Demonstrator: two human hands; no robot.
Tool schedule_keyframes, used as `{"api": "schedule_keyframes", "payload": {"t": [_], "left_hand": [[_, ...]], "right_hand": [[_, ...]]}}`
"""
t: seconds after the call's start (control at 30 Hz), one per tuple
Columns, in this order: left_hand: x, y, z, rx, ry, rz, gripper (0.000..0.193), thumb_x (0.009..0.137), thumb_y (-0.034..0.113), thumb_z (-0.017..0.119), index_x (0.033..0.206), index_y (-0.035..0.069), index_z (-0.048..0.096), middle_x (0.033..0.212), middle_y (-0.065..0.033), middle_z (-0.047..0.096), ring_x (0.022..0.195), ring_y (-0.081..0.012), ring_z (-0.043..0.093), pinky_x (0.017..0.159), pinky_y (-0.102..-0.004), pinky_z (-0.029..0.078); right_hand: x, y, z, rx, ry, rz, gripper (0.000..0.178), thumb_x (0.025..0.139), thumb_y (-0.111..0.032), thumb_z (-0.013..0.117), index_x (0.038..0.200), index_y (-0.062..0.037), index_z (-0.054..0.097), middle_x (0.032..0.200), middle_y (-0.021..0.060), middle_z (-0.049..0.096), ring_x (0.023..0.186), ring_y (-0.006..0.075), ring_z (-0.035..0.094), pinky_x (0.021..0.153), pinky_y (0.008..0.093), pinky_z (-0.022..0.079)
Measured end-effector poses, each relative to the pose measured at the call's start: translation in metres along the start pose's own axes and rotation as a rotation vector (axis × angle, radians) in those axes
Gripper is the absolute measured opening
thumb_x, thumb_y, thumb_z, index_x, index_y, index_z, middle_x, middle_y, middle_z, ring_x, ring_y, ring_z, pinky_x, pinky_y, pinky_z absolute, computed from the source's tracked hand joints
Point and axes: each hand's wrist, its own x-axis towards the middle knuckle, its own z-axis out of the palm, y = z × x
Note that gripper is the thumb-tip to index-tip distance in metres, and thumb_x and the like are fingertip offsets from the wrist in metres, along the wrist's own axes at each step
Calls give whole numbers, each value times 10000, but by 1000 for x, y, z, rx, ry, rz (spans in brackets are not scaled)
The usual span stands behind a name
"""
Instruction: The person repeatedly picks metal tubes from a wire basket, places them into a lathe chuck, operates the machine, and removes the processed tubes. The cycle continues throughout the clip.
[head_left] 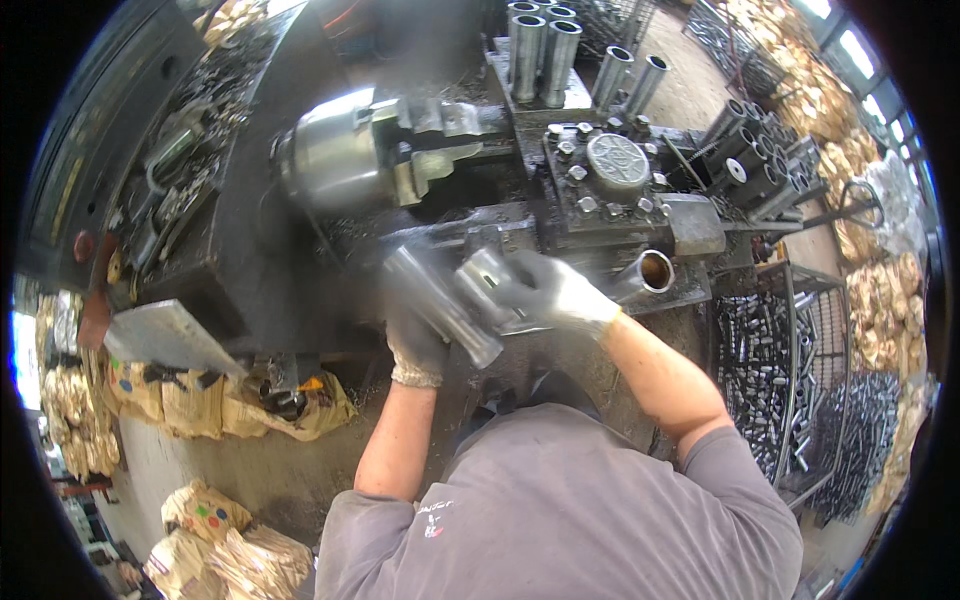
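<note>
Both my hands wear grey-white work gloves and are near each other in front of the lathe, blurred by motion. My left hand [415, 340] is closed round a long shiny metal tube [440, 308], which tilts down to the right. My right hand [560, 292] is closed on a second metal tube [484, 274], only partly visible and close beside the first. Beyond them, the lathe chuck [335, 165] looks smeared, with nothing visible gripped in its jaws. Another tube [650, 275] with a brownish bore lies just right of my right hand.
A bolted tool post [617, 165] stands behind my right hand. Upright tubes [543, 60] are at the back, and more tubes [755, 165] stand bunched at the right. Wire bins [765, 370] hold many small metal parts. Sacks [235, 400] lie at lower left.
</note>
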Motion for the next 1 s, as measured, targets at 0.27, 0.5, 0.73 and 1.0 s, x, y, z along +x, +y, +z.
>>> {"api": "schedule_keyframes", "payload": {"t": [0.27,0.5,0.73,1.0], "left_hand": [[20,-11,75,-149,-460,-266,602,1116,477,515,1588,106,474,1460,-128,601,1327,-278,590,1178,-481,437],[92,-20,55,182,-59,-81,425,1072,260,636,1445,61,598,1223,-78,723,1078,-236,700,959,-404,569],[40,7,-11,546,192,78,477,1047,345,700,1430,71,624,1184,-68,707,1035,-237,696,914,-410,579],[-90,25,-199,179,777,291,423,1068,454,615,1332,125,636,1213,-54,680,1066,-263,634,945,-460,506]], "right_hand": [[-26,-35,-18,260,-44,115,755,735,-325,939,1344,-13,622,1135,209,743,1023,323,742,917,429,585],[54,-99,-155,-539,225,-801,740,733,-158,907,1399,-56,601,1126,198,759,982,395,772,861,485,633],[216,-30,-212,-1346,-130,-338,504,725,-166,845,1204,-84,712,1070,205,776,1024,394,763,895,503,607],[267,-13,-150,-884,-420,-187,654,633,-404,887,1116,22,775,1026,221,798,925,338,774,838,437,610]]}}
